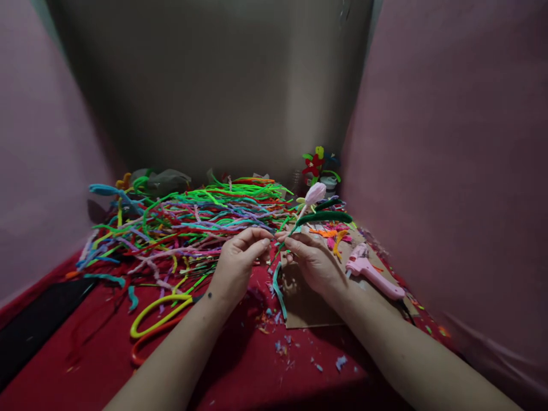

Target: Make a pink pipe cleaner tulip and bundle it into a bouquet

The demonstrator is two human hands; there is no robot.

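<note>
Head view: right hand (311, 258) pinches the pink-budded flower (315, 194) low on its stem, above the cardboard (310, 311)'s far left part; probably held low so bud and leaves stay clear of the fingers. Left hand (245, 251), just left of the cardboard, has its fingertips near the stem (can't tell if they grip anything). Glue gun (377, 278) lies on the cardboard's right side, likely for easy right-hand reach. Flower: pale pink fuzzy closed bud, yellow-green bits beneath, long dark green leaf arching right.
</note>
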